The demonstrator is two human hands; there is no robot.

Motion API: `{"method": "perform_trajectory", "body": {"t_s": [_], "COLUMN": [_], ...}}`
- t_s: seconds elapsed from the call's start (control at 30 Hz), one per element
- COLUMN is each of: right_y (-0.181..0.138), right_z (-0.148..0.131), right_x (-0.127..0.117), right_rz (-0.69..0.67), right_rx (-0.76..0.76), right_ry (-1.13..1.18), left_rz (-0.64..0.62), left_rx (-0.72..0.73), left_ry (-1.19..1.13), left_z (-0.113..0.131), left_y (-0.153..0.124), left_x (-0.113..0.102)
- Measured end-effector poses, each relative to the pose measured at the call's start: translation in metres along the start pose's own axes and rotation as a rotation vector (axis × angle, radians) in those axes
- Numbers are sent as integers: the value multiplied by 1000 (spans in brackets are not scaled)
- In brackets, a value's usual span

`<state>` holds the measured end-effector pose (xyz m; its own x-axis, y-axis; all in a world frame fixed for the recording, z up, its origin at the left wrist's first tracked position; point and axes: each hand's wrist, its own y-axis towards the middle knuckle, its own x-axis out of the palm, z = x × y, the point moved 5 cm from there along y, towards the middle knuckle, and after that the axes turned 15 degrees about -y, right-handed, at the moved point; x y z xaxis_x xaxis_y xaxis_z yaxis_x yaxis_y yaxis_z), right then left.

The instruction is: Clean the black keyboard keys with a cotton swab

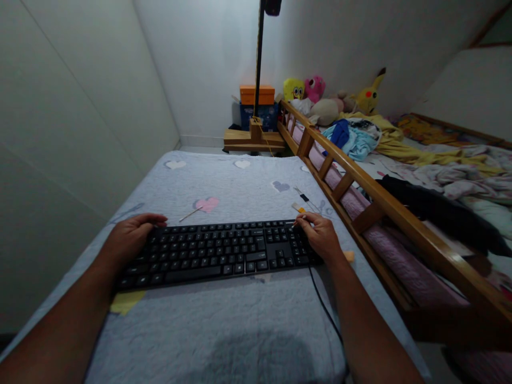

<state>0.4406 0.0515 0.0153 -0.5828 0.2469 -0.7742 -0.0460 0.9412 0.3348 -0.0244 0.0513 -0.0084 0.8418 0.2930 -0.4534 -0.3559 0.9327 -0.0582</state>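
A black keyboard (216, 245) lies on the quilted cover in front of me, its number pad to the right. My left hand (130, 234) is closed at the keyboard's left end, thumb and fingers on its far corner. Over the number pad, my right hand (318, 232) pinches a thin pale stick that looks like a cotton swab (304, 217); the fingers hide most of it. Another cotton swab (191, 214) rests beyond the keyboard's far edge. Past my right hand lie a small tool with an orange part (298, 208) and thin metal tweezers (304, 197).
The keyboard's cable (324, 301) runs toward me beside my right forearm. A wooden bed rail (360, 186) borders the right side, with clothes and plush toys behind it. At the far end stand an orange box (257, 95) and a pole on a wooden base (254, 141). A wall rises left.
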Motion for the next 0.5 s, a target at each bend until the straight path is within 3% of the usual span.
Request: {"method": "perform_trajectory", "body": {"t_s": [0.5], "right_y": [2], "right_z": [-10], "right_x": [13], "right_rz": [1], "right_rx": [-66], "right_ry": [47], "left_rz": [1], "left_rx": [10], "left_ry": [-5], "left_z": [0], "left_y": [0], "left_x": [0]}}
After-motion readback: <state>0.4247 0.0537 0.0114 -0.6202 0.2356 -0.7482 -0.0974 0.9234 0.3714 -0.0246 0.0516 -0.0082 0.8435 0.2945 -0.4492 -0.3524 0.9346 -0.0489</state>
